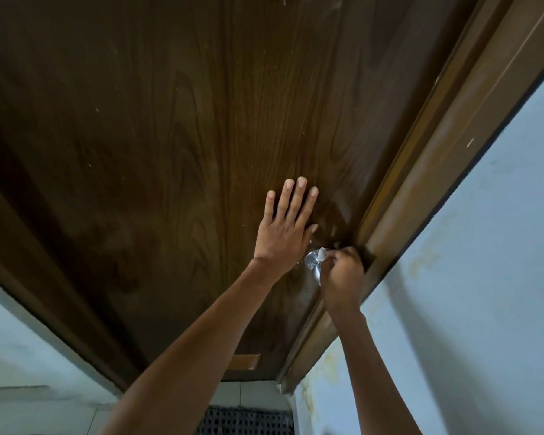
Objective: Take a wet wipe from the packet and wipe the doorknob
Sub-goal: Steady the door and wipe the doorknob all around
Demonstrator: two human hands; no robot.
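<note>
**Wiping the knob — items as seen**

Pressing flat on the door: my left hand [285, 229], fingers spread and straight, palm against the dark wood-grain door [157, 146], thumb pointing toward the latch side. It holds nothing.

Doorknob [312, 262] — silver, round, shiny; sits just below and to the right of my left palm's heel, between my two hands. Only its left portion shows; the rest is behind my right knuckles.

Wet wipe [322, 254] — a small pale crumpled bit, touching the top of the knob, poking out from my right fingertips.

Right hand [343, 274] — curled closed, fingers bunched and pinching the wipe against the knob; it lies against the knob's right side, close by the door's edge.

Door frame [421, 196] — lighter brown, running diagonally just right of my right hand.

Wall [484, 277] — pale blue-grey, stained yellowish near the frame.

Floor grate [245, 420] — dark mesh at the bottom edge, between my forearms.
</note>
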